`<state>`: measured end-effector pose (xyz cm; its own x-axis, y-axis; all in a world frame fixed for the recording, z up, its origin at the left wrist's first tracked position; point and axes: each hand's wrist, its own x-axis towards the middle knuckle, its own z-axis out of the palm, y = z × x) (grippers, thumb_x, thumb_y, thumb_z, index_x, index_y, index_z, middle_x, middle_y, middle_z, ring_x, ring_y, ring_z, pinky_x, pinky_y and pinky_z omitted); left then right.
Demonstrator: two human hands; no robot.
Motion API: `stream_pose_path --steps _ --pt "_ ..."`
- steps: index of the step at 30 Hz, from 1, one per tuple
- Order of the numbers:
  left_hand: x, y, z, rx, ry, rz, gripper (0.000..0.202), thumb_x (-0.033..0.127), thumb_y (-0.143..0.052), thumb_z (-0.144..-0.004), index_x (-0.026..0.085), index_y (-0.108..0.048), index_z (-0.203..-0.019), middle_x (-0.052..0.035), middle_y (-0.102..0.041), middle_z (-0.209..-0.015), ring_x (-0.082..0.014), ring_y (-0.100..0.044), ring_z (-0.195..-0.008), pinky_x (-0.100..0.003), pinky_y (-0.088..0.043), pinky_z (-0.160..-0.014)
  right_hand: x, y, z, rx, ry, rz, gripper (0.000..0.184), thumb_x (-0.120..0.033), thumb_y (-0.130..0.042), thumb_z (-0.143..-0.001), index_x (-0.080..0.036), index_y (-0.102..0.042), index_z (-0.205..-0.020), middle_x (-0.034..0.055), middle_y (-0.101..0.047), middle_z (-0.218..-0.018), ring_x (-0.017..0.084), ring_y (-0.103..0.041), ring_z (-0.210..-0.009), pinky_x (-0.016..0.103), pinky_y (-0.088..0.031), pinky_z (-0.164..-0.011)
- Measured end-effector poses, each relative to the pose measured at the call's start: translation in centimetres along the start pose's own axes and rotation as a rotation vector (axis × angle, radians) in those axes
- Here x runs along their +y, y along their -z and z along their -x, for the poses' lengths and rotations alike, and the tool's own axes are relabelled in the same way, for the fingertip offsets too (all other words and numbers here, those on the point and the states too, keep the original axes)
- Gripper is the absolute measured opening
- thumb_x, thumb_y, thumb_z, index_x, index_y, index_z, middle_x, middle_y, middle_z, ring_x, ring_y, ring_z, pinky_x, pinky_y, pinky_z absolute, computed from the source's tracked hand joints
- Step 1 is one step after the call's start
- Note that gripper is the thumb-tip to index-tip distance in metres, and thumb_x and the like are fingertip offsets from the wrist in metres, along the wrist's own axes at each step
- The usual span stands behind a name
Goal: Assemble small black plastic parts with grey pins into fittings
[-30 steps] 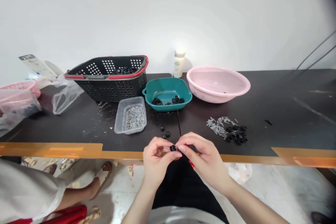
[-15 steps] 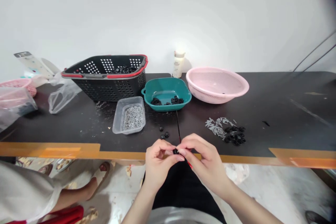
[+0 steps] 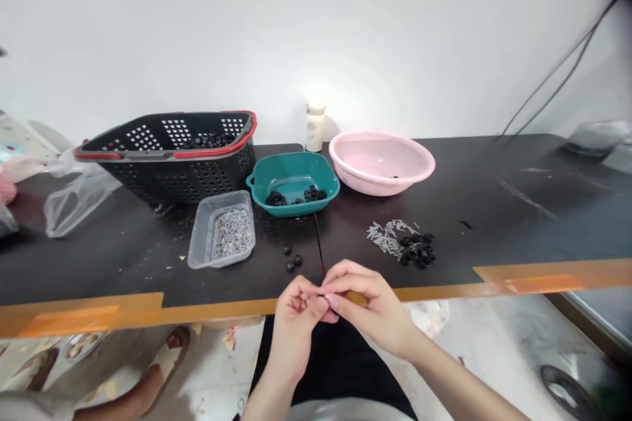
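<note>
Head view: left hand (image 3: 295,323), right hand (image 3: 369,308) with fingers (image 3: 348,274) pressed together at counter (image 3: 99,270) edge, pinched piece hidden; black discs (image 3: 275,198) left in teal tray (image 3: 291,212), pins (image 3: 230,233) in clear tub (image 3: 197,247), small pile (image 3: 415,250) rightward.

A white wall (image 3: 316,26) rises behind a black worktable (image 3: 494,210) above a pale floor (image 3: 494,342).

No legible text, bottle label (image 3: 315,130) included

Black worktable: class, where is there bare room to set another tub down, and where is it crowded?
Bare tabletop lies right of the pink colander and the pile of black pieces; another patch lies left of the clear tub, in front of the black basket. Crowded around the teal tub.
</note>
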<state>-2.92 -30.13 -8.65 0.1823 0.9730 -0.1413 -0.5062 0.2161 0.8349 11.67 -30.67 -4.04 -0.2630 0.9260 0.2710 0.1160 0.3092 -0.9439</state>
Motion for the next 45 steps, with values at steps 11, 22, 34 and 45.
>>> stream_pose_path --steps 11,22,34,45 --pt "0.5 -0.7 0.0 0.064 0.055 -0.087 0.034 0.041 -0.085 -0.064 0.016 -0.07 -0.083 -0.0034 -0.074 -0.078 -0.0087 -0.064 -0.059 -0.019 -0.056 -0.06 4.9 16.9 1.2 0.353 -0.344 0.886 0.026 -0.039 -0.063 -0.081 -0.022 -0.076 -0.096 0.0086 -0.073 -0.101 0.028 -0.065 -0.089 0.042 -0.05 -0.08" --pt "0.9 -0.9 -0.2 0.124 -0.047 -0.219 0.027 0.04 -0.08 -0.071 0.018 -0.075 -0.087 -0.0044 -0.075 -0.082 -0.0098 -0.064 -0.064 -0.019 -0.058 -0.062 4.9 16.9 -0.1 0.333 -0.367 0.772 0.023 -0.044 -0.067 -0.077 -0.023 -0.076 -0.081 0.0072 -0.073 -0.092 0.026 -0.065 -0.082 0.039 -0.049 -0.076" --pt "2.1 -1.6 -0.3 -0.065 -0.409 -0.384 0.011 0.029 -0.071 -0.083 0.022 -0.074 -0.091 -0.0003 -0.071 -0.072 -0.0088 -0.067 -0.06 -0.015 -0.056 -0.057 2.1 4.0 -2.1 0.133 -0.287 -0.688 0.027 -0.03 -0.09 -0.059 -0.019 -0.069 -0.073 -0.0009 -0.072 -0.066 0.008 -0.062 -0.049 0.017 -0.05 -0.048" --pt "4.3 -1.1 1.0 0.173 -0.865 -0.782 0.015 0.028 -0.079 -0.075 0.019 -0.07 -0.082 0.0021 -0.068 -0.065 -0.0104 -0.065 -0.053 -0.018 -0.055 -0.054 -0.3 -2.4 -2.2 0.225 -0.36 -1.029 0.025 -0.039 -0.088 -0.063 -0.021 -0.078 -0.077 -0.002 -0.067 -0.062 0.005 -0.059 -0.052 0.014 -0.05 -0.053"
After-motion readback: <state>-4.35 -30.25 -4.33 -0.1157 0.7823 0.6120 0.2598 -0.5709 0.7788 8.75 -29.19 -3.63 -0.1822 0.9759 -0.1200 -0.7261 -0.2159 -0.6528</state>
